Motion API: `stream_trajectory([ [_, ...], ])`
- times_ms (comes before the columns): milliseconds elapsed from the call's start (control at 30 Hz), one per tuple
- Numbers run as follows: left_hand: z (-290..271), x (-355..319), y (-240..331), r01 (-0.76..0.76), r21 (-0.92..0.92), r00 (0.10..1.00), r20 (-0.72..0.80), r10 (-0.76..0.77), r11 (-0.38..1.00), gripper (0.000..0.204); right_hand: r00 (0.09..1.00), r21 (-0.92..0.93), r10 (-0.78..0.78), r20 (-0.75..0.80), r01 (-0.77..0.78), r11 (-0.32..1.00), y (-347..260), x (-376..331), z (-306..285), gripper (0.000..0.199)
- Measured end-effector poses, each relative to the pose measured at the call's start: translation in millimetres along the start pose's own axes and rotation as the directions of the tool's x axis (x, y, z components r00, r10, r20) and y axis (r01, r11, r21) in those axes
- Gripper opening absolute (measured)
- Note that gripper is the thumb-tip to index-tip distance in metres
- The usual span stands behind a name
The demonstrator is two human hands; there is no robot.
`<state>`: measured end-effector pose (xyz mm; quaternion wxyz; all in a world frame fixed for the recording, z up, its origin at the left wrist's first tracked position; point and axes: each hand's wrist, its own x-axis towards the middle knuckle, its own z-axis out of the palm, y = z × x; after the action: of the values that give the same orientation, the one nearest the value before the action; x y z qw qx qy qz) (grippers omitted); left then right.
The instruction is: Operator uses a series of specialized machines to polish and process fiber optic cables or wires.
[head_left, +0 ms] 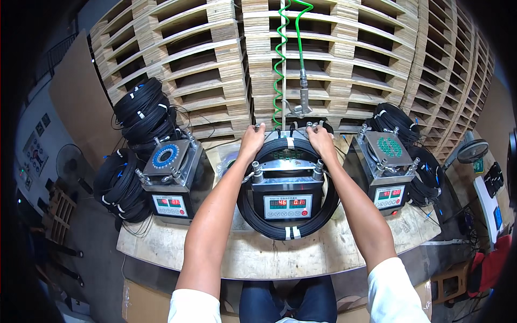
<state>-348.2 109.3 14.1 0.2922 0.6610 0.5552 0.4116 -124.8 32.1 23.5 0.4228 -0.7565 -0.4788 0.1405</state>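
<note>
In the middle stands a polishing machine [258, 205] with a lit red display, and a large coil of black cable [249, 215] loops around it. White ties bind the coil at front and back. My left hand [252, 141] reaches over the machine, its fingers closed on a small metal knob at the far left corner. At the far right corner my right hand [321, 140] grips another metal knob [309, 125]. The two front knobs, a left one [257, 172] and a right one [318, 169], stand untouched. Green connectors [285, 154] show on the machine's top, partly covered by the coil.
A similar machine with blue connectors [165, 156] stands left, another with green connectors [390, 147] right. Black cable coils [141, 110] are piled behind them. An air gun [304, 99] hangs from a green hose before stacked wooden pallets [188, 54]. The wooden table [258, 253] curves in front.
</note>
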Motion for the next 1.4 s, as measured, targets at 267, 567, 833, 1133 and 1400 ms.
stream_trajectory([
  [267,0.4,-0.7,-0.2,0.062,0.031,0.998,0.008,-0.062,0.998,0.066,0.999,0.0,0.011,0.048,-0.011,1.0,6.0,5.5,4.5,0.053],
  [567,0.3,-0.3,1.9,0.014,0.007,1.0,-0.015,-0.013,1.0,0.061,1.0,0.043,-0.006,0.028,0.005,0.999,11.6,12.3,8.1,0.052],
  [833,-2.9,-1.8,-1.5,0.051,0.052,0.998,-0.046,-0.049,0.997,0.063,0.999,-0.027,-0.032,0.007,0.032,0.999,2.8,1.7,9.2,0.053],
  [1133,0.1,-7.0,7.6,0.105,0.105,0.994,-0.036,-0.102,0.989,0.058,0.999,0.041,-0.052,-0.015,0.052,0.998,11.9,4.4,6.9,0.043],
  [1400,5.0,-4.2,5.3,0.038,0.04,0.999,-0.034,-0.036,0.999,0.054,0.994,0.013,-0.086,-0.063,0.087,0.996,19.7,9.7,7.6,0.036],
])
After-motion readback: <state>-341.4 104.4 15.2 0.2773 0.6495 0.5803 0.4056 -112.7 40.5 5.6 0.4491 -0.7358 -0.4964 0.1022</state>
